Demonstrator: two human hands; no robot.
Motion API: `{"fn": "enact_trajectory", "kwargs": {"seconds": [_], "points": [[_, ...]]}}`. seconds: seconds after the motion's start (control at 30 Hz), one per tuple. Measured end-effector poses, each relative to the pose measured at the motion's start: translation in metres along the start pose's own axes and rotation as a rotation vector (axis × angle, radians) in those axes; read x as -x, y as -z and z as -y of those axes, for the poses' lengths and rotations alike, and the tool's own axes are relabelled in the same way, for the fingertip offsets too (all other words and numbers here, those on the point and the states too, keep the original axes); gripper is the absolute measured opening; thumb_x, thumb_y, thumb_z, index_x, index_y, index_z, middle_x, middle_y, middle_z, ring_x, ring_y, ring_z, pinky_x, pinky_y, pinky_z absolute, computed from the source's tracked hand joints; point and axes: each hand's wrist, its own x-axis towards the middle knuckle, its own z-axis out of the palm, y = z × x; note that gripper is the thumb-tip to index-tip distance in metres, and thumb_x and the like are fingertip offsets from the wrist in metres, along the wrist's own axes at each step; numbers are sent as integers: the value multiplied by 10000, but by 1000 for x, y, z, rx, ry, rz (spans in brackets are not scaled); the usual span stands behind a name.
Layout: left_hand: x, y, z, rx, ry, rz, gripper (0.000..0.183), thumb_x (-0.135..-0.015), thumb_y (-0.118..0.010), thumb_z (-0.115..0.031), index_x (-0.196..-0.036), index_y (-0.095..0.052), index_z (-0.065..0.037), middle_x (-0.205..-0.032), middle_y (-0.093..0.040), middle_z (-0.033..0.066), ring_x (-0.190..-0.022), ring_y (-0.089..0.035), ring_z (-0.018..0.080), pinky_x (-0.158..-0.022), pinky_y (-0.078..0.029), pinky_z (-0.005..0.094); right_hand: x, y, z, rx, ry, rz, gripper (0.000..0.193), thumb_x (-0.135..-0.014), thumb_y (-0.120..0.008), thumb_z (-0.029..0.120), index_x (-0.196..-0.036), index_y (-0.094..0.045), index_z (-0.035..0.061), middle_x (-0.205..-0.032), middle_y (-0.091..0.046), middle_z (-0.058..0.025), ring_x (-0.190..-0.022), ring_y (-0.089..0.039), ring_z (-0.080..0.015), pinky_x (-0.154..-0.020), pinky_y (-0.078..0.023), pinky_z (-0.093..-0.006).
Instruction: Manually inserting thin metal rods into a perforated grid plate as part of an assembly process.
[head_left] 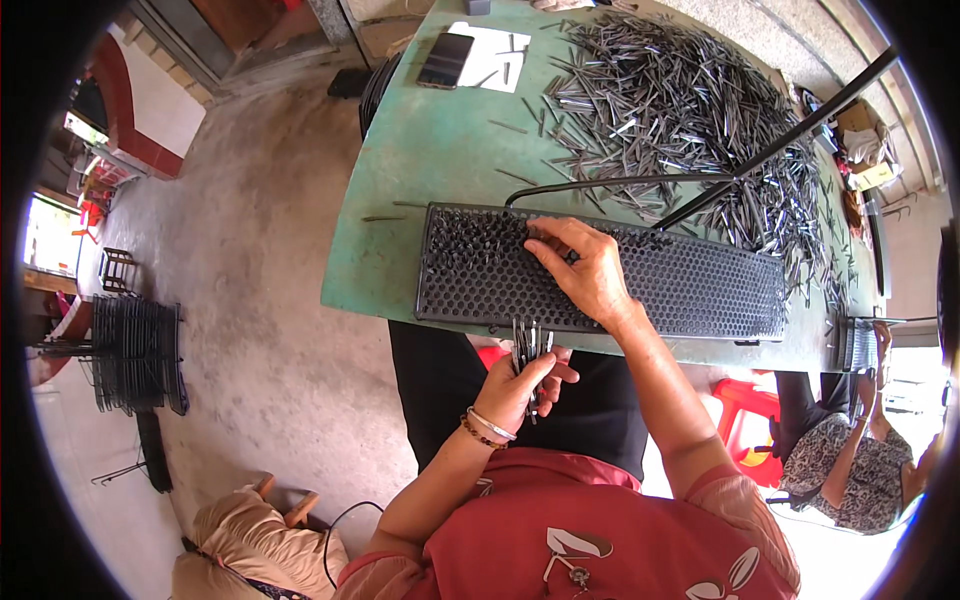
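Note:
A long black perforated rack (690, 290) lies along the near edge of the green table (400, 270). Thin dark pieces (470, 235) stand in many holes at its left end. My right hand (585, 270) reaches over this rack, thumb and fingertips pinched together at the far side of the filled part; what they hold is too small to make out. In front of the table edge, my left hand (520, 383) is closed round a bundle of thin metal strips (532, 340), their ends sticking up past the fingers.
A large heap of similar strips (670, 110) covers the far right of the table. A phone (445, 60) lies beside white paper (495, 45). A black metal bar (780, 140) slants across the heap. Another person (850, 460) works at the right.

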Motion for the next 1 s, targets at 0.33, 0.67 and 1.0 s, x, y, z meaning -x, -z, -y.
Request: {"fn": "enact_trajectory", "kwargs": {"seconds": [0.33, 0.67, 1.0], "points": [[0, 1, -5, -6, -14, 22, 254, -945, -521, -225, -1060, -592, -9, -866, -667, 111, -599, -549, 84, -451, -438, 226, 2, -4, -8, 134, 191, -28, 216, -797, -695, 93, -1000, -669, 24, -955, -625, -119, -809, -627, -264, -674, -509, -332], [-2, 1, -12, 175, 45, 2, 286, -912, -542, -139, -1151, -548, 18, -998, -639, 120, -808, -616, 147, -676, -529, 291, 3, -1, 3, 130, 81, -71, 220, -797, -691, 72, -1011, -676, 22, -964, -605, -106, -833, -616, -229, -700, -497, -302], [-3, -4, -17, 241, -9, 33, 249, -951, -489, -120, -1147, -542, 23, -1042, -626, 154, -932, -642, 233, -809, -557, 391, 5, 14, 5, 121, 113, -43, 181, -799, -673, 33, -980, -679, 21, -957, -607, -98, -840, -615, -231, -722, -500, -306]]}}
